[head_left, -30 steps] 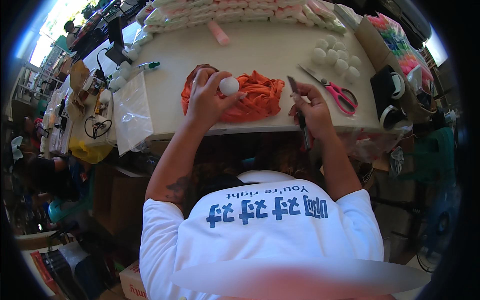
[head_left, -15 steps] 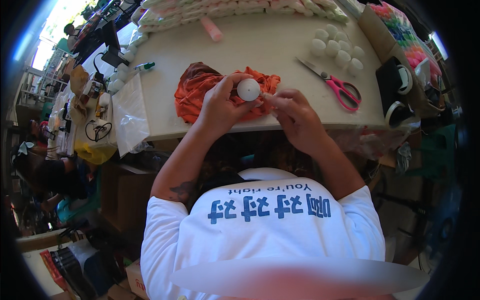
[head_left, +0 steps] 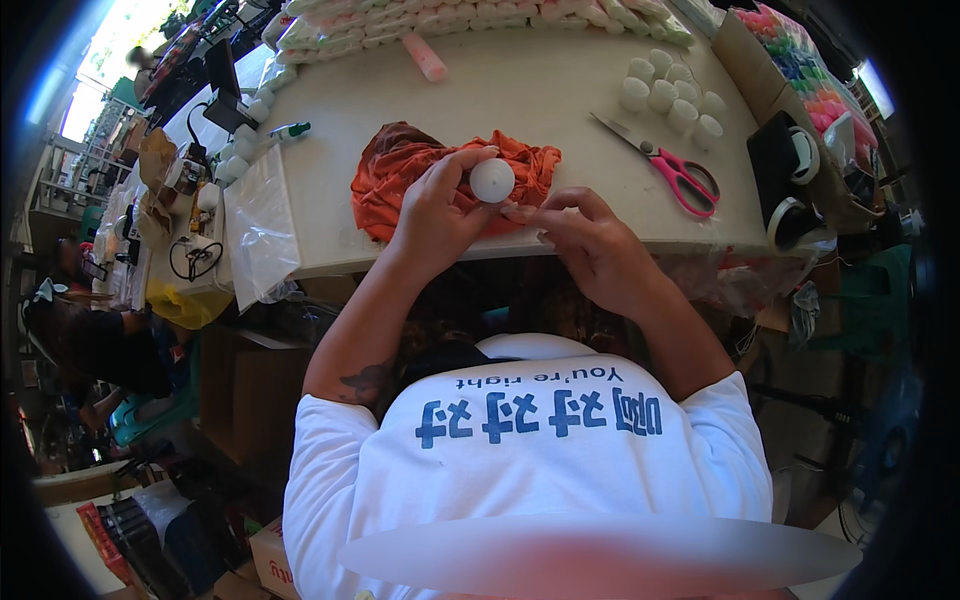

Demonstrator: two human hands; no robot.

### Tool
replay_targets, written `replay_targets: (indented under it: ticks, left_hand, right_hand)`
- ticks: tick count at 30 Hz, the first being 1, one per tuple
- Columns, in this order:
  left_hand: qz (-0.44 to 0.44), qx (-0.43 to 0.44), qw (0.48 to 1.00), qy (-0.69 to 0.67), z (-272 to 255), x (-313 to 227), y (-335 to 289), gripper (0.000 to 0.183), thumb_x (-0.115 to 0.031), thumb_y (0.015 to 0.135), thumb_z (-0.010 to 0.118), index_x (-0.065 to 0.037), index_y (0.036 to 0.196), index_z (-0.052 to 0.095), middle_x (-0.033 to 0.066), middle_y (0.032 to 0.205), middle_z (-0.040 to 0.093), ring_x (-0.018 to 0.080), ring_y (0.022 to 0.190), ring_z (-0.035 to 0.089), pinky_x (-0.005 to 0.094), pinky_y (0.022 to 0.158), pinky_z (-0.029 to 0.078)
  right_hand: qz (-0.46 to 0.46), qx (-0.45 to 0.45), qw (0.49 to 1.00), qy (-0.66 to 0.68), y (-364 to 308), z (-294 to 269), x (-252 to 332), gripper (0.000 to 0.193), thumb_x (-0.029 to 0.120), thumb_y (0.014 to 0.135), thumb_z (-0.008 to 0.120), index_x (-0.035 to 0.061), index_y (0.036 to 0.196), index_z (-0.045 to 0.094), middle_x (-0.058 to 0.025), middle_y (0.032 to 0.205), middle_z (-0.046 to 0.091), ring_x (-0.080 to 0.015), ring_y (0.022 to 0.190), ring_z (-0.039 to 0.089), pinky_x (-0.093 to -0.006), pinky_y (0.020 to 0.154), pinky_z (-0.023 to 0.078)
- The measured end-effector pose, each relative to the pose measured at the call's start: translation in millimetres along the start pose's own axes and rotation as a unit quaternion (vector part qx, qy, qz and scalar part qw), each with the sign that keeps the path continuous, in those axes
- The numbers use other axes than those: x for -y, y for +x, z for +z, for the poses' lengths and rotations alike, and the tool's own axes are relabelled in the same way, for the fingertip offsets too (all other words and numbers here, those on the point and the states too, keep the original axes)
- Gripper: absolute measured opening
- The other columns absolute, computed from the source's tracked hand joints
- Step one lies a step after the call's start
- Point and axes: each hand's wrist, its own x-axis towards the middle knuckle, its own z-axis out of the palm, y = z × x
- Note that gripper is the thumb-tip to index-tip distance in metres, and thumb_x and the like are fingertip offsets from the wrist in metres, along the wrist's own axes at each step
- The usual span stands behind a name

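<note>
Left hand [head_left: 440, 207] pinches a round white waxy-looking piece [head_left: 491, 181] by orange cloth [head_left: 382, 190], likely steadying for gentle touches from right hand [head_left: 592, 248], grip unclear.

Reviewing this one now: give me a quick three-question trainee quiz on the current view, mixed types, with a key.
1. Multiple choice. What does the person's left hand hold?
A) a black cable
B) a white round piece
C) a clear plastic bag

2. True or false. The pink-handled scissors lie to the right of the orange cloth.

3. Fill in the colour. A ____ cylinder lies on the table, near the stacked packages.

Key: 1 B; 2 true; 3 pink.
</note>
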Motion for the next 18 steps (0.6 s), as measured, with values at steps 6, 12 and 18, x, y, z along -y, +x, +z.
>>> replay_targets:
  ticks: [6,12,18]
  left_hand:
    - [0.001,-0.015,0.998,-0.059,1.5,0.8,-0.8,0.050,-0.005,0.081,0.081,-0.002,0.125,0.057,0.0089,0.121,0.065,0.0154,0.108,0.063,0.0305,0.097,0.052]
    - [0.008,-0.035,0.999,-0.035,3.3,-1.3,-2.6,0.052,-0.009,0.078,0.084,-0.001,0.122,0.057,0.0096,0.118,0.066,0.0147,0.107,0.063,0.0302,0.096,0.052]
    - [0.015,-0.044,0.998,-0.043,2.2,-3.0,-3.2,0.051,-0.010,0.078,0.084,-0.001,0.121,0.058,0.0084,0.114,0.067,0.0143,0.106,0.064,0.0298,0.095,0.052]
  right_hand:
    - [-0.009,-0.064,0.997,0.047,4.4,-0.5,1.6,0.035,-0.005,0.090,0.061,0.0117,0.121,0.067,-0.0116,0.113,0.056,-0.0241,0.095,0.062,-0.0327,0.078,0.053]
    - [-0.023,-0.035,0.999,0.027,4.8,4.9,3.2,0.038,-0.008,0.089,0.061,0.0108,0.122,0.066,-0.0123,0.116,0.055,-0.0219,0.100,0.061,-0.0308,0.079,0.053]
    - [-0.032,-0.053,0.998,0.018,5.0,4.4,3.3,0.039,-0.009,0.089,0.061,0.0093,0.122,0.065,-0.0130,0.115,0.055,-0.0243,0.101,0.062,-0.0318,0.079,0.053]
